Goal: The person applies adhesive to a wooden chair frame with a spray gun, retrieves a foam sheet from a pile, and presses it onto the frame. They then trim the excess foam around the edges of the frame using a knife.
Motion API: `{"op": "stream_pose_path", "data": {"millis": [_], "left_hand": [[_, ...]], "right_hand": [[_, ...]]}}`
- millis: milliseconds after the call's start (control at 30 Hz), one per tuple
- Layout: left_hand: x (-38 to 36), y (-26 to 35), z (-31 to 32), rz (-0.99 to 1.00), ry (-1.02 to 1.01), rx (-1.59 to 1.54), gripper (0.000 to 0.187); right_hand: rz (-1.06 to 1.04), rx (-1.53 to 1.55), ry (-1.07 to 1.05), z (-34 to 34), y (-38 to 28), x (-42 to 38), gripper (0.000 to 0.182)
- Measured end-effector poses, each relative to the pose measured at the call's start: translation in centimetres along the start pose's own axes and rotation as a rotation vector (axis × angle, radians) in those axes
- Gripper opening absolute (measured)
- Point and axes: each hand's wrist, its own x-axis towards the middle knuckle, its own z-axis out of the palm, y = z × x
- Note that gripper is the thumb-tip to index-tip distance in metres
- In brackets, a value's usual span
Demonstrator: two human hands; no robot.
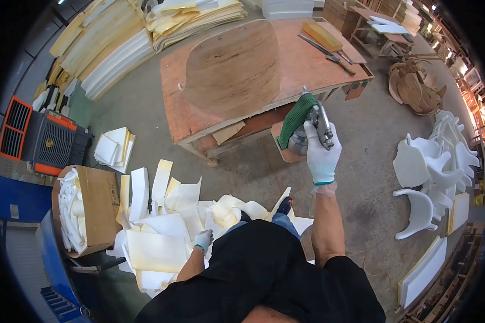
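Observation:
My right hand (322,153), in a white glove with a green cuff edge, is closed around a metal spray gun (324,128) held out in front of the table's near edge. A dark green wrapped part (297,119) and a greyish cup-like part sit beside the gun, partly hidden by my hand. Over the wooden table (172,116) lies a thin brownish, rounded sheet (233,67). My left hand (203,238), also gloved, hangs low at my side with fingers curled and nothing visible in them. Beside it are loose white and yellowish foam pieces (159,251).
On the table's right lie a yellow block (321,36) and long-handled tools (328,53). A cardboard box (99,207) of white pieces and an orange-grey machine (54,141) stand left. White chair shells (415,212) sit right. Foam sheets (110,51) are stacked behind.

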Motion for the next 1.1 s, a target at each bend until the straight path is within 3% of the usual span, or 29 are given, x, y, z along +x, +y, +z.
{"op": "stream_pose_path", "data": {"millis": [267,500,767,933,1100], "left_hand": [[-1.8,2.3,2.2,0.020,0.018,0.047,0.037],[-3.6,3.4,2.9,0.022,0.043,0.026,0.038],[-4.0,2.9,2.8,-0.006,0.034,0.093,0.037],[-4.6,3.6,3.2,0.019,0.052,0.069,0.038],[-4.8,4.3,3.3,0.017,0.055,0.094,0.038]], "right_hand": [[0.088,0.069,-0.331,-3.0,2.3,-0.8,0.026],[0.098,0.079,-0.101,-3.1,5.5,-3.0,0.023],[0.135,0.019,-0.301,-5.4,7.4,-4.2,0.023],[0.200,0.050,-0.073,-4.8,8.3,-5.6,0.022],[0.173,0.021,-0.147,-5.6,8.4,-5.2,0.019]]}}
